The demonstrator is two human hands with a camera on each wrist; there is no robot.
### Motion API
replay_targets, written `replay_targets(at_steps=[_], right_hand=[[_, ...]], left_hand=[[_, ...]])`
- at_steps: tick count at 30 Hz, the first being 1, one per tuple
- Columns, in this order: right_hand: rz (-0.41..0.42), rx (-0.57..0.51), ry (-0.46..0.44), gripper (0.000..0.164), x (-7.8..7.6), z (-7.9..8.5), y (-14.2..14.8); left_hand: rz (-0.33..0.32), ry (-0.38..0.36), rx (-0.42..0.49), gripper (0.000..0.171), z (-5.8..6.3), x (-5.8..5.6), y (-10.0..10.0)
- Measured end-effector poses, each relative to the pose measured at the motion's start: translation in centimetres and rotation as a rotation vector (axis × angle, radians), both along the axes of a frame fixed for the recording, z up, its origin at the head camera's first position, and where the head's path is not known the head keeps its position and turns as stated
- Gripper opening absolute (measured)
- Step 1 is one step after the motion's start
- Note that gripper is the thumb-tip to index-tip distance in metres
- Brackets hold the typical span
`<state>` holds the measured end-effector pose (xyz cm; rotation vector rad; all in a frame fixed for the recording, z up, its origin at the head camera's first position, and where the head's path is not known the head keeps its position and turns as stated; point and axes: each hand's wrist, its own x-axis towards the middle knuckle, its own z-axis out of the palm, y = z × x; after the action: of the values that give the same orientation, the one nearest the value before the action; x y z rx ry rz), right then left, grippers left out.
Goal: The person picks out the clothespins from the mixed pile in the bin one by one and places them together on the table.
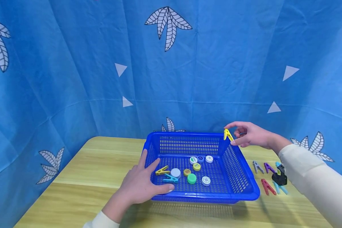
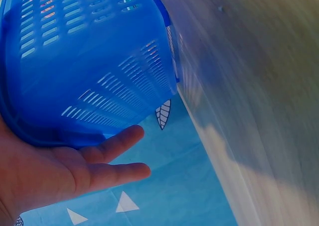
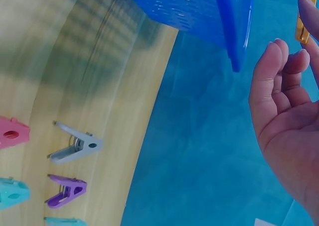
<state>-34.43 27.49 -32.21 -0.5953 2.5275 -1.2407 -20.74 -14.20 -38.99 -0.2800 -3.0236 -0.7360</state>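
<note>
My right hand point(image 1: 252, 135) pinches a yellow clothespin point(image 1: 228, 134) between thumb and index finger, over the back right corner of a blue plastic basket point(image 1: 193, 195). The same clothespin point(image 3: 301, 29) shows at the upper right of the right wrist view. My left hand point(image 1: 141, 182) lies at the basket's left rim, its fingers spread and fairly straight. In the left wrist view, two fingers point(image 2: 119, 172) extend past the basket's outer wall. Near the left thumb, a dark yellow clothespin point(image 1: 162, 171) and a light blue clothespin point(image 1: 171, 179) lie inside the basket.
Several bottle caps lie on the basket floor, among them a green cap point(image 1: 192, 178) and a white cap point(image 1: 175, 173). Right of the basket are grey point(image 1: 257, 167), purple point(image 1: 269, 167), red point(image 1: 268, 186), black point(image 1: 280, 178) and light blue clothespins on the wooden table point(image 1: 102, 167). A blue curtain point(image 1: 159, 79) hangs behind.
</note>
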Motion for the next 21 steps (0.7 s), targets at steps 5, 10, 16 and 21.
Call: replay_targets(at_steps=[5,10,16,21], right_hand=[[-0.005,-0.014,-0.015,0.062,0.3,0.0,0.7],[-0.008,-0.021,-0.007,0.063,0.6,-0.3,1.9],[-0.023,-0.027,-0.016,0.063,1.2,-0.9,3.3],[-0.024,-0.037,-0.024,0.064,1.5,-1.4,4.3]], left_hand=[[0.004,-0.009,0.007,0.11,0.1,0.0,0.0],[0.001,-0.012,0.01,0.109,0.1,-0.1,0.0],[0.0,-0.011,0.012,0.109,0.1,-0.1,0.0],[-0.002,-0.005,0.004,0.11,0.1,-0.1,0.0]])
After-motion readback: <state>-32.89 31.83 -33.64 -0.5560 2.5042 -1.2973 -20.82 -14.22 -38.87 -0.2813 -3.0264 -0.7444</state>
